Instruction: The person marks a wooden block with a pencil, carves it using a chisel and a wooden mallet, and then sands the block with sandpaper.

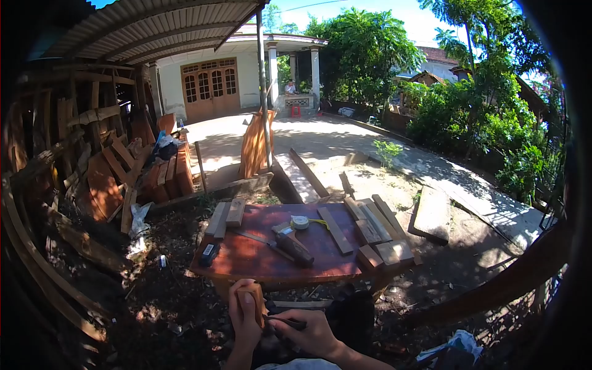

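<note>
My left hand (244, 324) is closed around a short wooden block (251, 301), which stands roughly upright just in front of the table. From the right, my right hand (313, 333) grips a slim tool with a dark handle (291, 322). Its front end meets the lower right side of the block, but the tip is too small and shaded to make out. Beyond both hands is a low reddish-brown wooden table (259, 265). On it lie a tool with a thick dark wooden handle (295, 248) and a round tape measure (300, 222) with some yellow tape out.
Wood pieces (373, 228) lie along the table's right side, and others (219, 219) at its left. A small dark labelled object (208, 254) rests at the left corner. Stacked planks (105, 185) fill the left. A post (265, 86) rises beyond, with a distant person (290, 87).
</note>
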